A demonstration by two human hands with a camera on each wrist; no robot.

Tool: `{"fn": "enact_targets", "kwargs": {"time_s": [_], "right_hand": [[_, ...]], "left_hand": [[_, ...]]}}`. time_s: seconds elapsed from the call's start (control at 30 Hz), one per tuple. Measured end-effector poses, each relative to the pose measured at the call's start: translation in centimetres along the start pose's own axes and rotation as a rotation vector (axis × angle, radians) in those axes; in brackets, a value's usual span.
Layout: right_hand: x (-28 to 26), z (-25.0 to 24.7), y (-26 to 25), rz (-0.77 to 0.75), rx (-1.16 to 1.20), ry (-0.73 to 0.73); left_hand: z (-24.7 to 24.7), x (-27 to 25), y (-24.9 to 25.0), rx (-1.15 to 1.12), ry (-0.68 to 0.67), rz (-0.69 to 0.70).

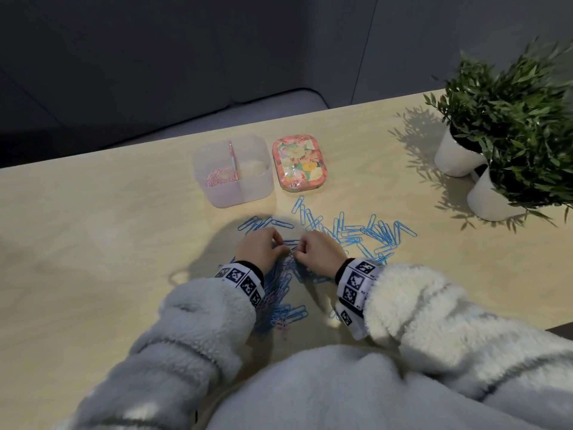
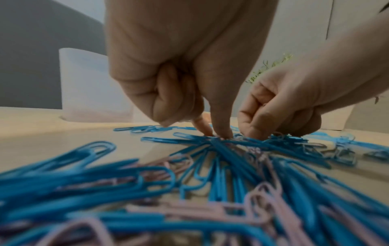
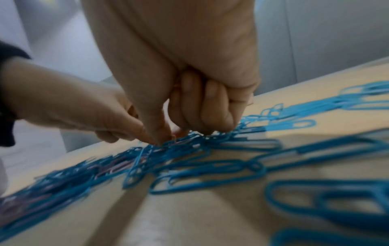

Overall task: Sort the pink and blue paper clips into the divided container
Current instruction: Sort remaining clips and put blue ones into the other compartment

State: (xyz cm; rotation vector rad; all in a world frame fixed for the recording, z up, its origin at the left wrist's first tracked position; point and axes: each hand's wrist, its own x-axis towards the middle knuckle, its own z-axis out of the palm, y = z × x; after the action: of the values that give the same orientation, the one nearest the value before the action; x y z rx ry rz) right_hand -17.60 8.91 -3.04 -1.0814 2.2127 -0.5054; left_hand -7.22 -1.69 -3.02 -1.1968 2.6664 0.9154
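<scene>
A mixed pile of blue and pink paper clips (image 1: 280, 293) lies on the table under my wrists. My left hand (image 1: 282, 248) and right hand (image 1: 299, 251) meet over its far end, fingers curled. In the left wrist view my left hand (image 2: 218, 134) pinches thumb and forefinger into the tangle on a clip whose colour I cannot tell. The right hand (image 3: 168, 138) pinches at the same spot, with a bit of pink wire at its thumb tip. The translucent divided container (image 1: 259, 187) stands beyond, with pink clips (image 1: 218, 178) in its left compartment; its right compartment looks bare.
More blue clips (image 1: 369, 234) are spread to the right of my hands. A floral tin (image 1: 299, 162) sits right of the container. Two potted plants in white pots (image 1: 459, 156) stand at the far right. The table's far edge runs just behind the container.
</scene>
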Motion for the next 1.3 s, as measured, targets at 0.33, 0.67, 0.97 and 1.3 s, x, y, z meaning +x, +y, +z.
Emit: {"fn": "enact_targets", "kwargs": {"time_s": [0.33,0.67,0.97,1.3], "right_hand": [[0.2,-2.5,1.6,0.167,0.653,-0.005],[-0.1,-2.3,1.5,0.06,0.43,-0.016],[-1.2,-3.5,2.9,0.189,0.981,-0.104],[-1.5,-4.5,3.1,0.096,0.975,-0.098]], "left_hand": [[-0.6,0.2,-0.9,-0.288,-0.16,0.014],[-0.4,0.1,-0.4,-0.168,-0.01,0.07],[0.0,-1.9,2.5,-0.206,-0.182,0.274],[0.0,-2.6,1.4,-0.302,-0.168,0.228]]}}
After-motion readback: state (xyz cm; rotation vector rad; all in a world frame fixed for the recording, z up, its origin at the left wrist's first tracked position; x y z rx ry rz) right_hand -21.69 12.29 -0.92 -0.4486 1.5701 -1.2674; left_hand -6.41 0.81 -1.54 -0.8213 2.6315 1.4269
